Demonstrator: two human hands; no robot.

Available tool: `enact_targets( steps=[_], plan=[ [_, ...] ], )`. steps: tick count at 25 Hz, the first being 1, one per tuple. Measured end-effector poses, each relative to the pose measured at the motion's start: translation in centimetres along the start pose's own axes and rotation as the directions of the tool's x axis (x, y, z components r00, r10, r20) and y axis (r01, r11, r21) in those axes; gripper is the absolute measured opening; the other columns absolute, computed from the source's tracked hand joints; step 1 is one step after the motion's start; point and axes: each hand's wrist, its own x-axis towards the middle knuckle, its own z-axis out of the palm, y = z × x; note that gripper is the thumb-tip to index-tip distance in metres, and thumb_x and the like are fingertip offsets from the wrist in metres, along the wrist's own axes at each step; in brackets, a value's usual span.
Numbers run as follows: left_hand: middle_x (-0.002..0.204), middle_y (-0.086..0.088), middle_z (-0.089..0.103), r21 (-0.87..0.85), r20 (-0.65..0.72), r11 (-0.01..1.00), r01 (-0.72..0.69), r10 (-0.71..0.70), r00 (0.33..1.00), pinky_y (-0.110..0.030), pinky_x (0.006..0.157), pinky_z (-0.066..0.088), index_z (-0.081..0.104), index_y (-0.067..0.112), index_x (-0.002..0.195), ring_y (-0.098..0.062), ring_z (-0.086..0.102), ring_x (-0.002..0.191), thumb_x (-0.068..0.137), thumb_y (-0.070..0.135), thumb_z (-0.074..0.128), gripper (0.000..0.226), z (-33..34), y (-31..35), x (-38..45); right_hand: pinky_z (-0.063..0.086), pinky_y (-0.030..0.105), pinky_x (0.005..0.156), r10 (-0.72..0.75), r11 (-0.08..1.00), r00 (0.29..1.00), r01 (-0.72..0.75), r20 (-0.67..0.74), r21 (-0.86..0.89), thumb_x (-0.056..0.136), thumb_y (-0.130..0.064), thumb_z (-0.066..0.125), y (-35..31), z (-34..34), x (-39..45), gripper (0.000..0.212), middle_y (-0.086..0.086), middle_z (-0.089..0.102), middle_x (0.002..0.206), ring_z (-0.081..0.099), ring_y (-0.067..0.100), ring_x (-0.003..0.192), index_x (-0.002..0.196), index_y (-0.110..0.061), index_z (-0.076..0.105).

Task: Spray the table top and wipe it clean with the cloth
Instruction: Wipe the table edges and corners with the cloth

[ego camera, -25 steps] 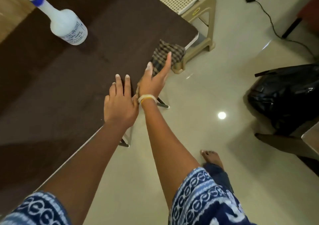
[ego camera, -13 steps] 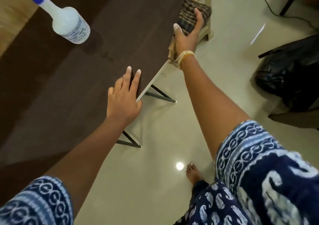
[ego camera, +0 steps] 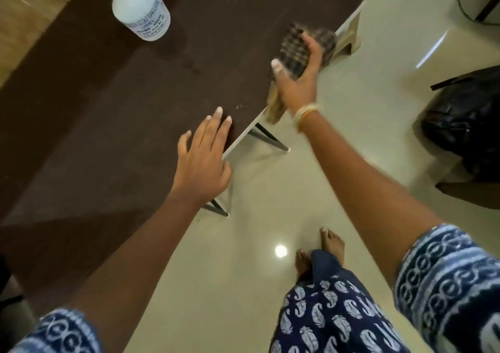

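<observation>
The dark brown table top (ego camera: 135,103) fills the left and upper part of the head view. My right hand (ego camera: 297,79) presses a checked brown cloth (ego camera: 293,46) flat against the table's right edge, near the far corner; part of the cloth hangs over the edge below my wrist. My left hand (ego camera: 203,157) rests flat on the table edge nearer to me, fingers spread, holding nothing. A white spray bottle (ego camera: 140,9) stands upright on the table at the far left, its top cut off by the frame. Faint wet streaks show near the bottle.
A beige plastic stool (ego camera: 349,38) stands just past the table's far corner. A black bag (ego camera: 465,125) lies on the shiny tiled floor (ego camera: 270,203) at the right, and a cable runs at the top right. My bare feet are under the table edge.
My right hand slid the cloth along the table edge out to the far corner, then back a little toward me. My left hand stayed on the near edge, and the view shifted.
</observation>
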Motion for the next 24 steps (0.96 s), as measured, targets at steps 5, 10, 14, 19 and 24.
enact_targets(
  steps=[5, 10, 14, 19, 24],
  plan=[
    [0.161, -0.003, 0.021, -0.033, 0.05, 0.999, 0.03, -0.028, 0.998, -0.049, 0.11, 0.027, 0.028, 0.016, 0.152, -0.022, 0.028, 0.145, 0.079, 0.032, 0.057, 0.08, 0.0, -3.8, -7.6, 0.049, 0.017, 0.094, 0.052, 0.998, 0.991, -0.055, -0.127, -0.026, 0.081, -0.017, 0.068, -1.3, -1.6, 3.2, 0.059, 0.004, 0.045, 0.131, 0.053, 0.01, 0.113, 0.134, -0.017, 0.041],
    [0.159, -0.004, 0.026, 0.017, 0.07, 0.998, -0.058, 0.057, 0.996, -0.05, 0.109, 0.03, 0.03, 0.017, 0.151, -0.022, 0.033, 0.142, 0.081, 0.032, 0.056, 0.076, 1.1, -6.7, -11.4, 0.041, -0.001, 0.068, 0.131, 0.99, 0.979, -0.121, -0.158, 0.071, 0.09, -0.018, 0.061, -1.7, 2.6, -3.7, 0.045, -0.009, 0.054, 0.12, 0.056, -0.003, 0.091, 0.132, -0.029, 0.047],
    [0.159, -0.003, 0.026, 0.014, 0.052, 0.996, -0.093, 0.093, 0.994, -0.05, 0.107, 0.031, 0.031, 0.017, 0.15, -0.022, 0.033, 0.142, 0.081, 0.028, 0.055, 0.075, 1.6, -7.9, -13.3, 0.041, 0.005, 0.089, 0.122, 0.991, 0.992, -0.12, -0.025, 0.063, 0.091, -0.021, 0.064, -0.1, 7.6, -15.0, 0.046, -0.016, 0.06, 0.119, 0.057, 0.002, 0.107, 0.134, -0.03, 0.051],
    [0.159, -0.005, 0.026, -0.01, 0.035, 0.999, -0.049, 0.049, 0.998, -0.049, 0.108, 0.03, 0.034, 0.014, 0.147, -0.022, 0.03, 0.144, 0.083, 0.024, 0.061, 0.07, 2.7, -10.1, -16.7, 0.038, 0.009, 0.093, 0.147, 0.989, 0.957, -0.14, 0.252, -0.045, 0.095, -0.029, 0.059, 1.2, 12.4, -27.9, 0.044, -0.015, 0.06, 0.124, 0.056, 0.006, 0.113, 0.136, -0.038, 0.048],
    [0.158, -0.005, 0.029, -0.005, 0.033, 1.0, -0.004, 0.004, 0.999, -0.05, 0.105, 0.034, 0.035, 0.014, 0.148, -0.023, 0.036, 0.141, 0.08, 0.02, 0.066, 0.075, 4.2, -13.0, -20.8, 0.042, 0.025, 0.104, 0.098, 0.986, 0.977, -0.07, 0.187, -0.15, 0.091, -0.034, 0.064, 1.3, 9.5, -21.5, 0.043, -0.008, 0.06, 0.13, 0.057, 0.01, 0.115, 0.133, -0.037, 0.053]
  ],
)
